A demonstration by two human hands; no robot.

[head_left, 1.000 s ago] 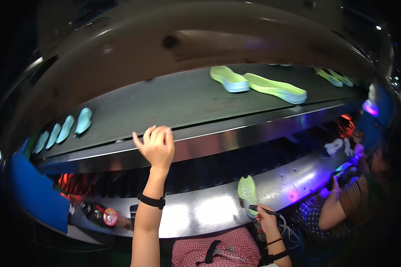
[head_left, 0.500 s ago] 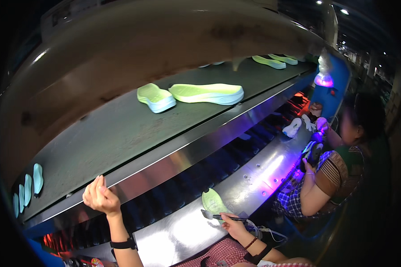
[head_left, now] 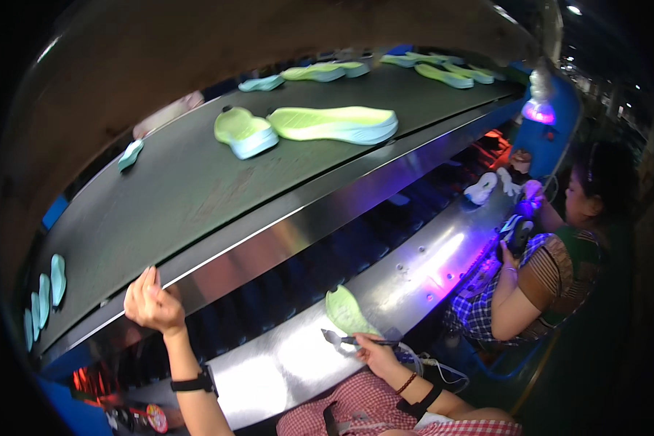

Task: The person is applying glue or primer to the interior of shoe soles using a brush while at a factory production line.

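My right hand (head_left: 376, 352) is closed round the dark handle of a brush (head_left: 333, 337), whose flat bristle end points left. Right behind the brush a pale green shoe sole (head_left: 347, 309) lies on the shiny metal ledge (head_left: 265, 392). My left hand (head_left: 155, 302) is raised at the conveyor's metal rail (head_left: 232, 272), its fingers curled together with nothing visible in them. Beyond the rail, a pair of yellow-green soles with pale blue sides rests on the dark belt (head_left: 174, 214): a shorter-looking one (head_left: 245, 133) and a longer one (head_left: 334, 124).
Several pale blue pieces (head_left: 58, 280) stand at the belt's left end; more soles (head_left: 320, 71) lie along its far side. To the right, a seated co-worker (head_left: 538, 283) holds a dark shoe (head_left: 516, 236) near a purple-lit lamp (head_left: 538, 109). White shoe parts (head_left: 481, 189) sit on the ledge.
The view has tilted, so more of the belt's far side shows. My left hand is slightly further left in view, still curled. The right hand keeps the brush near the sole.
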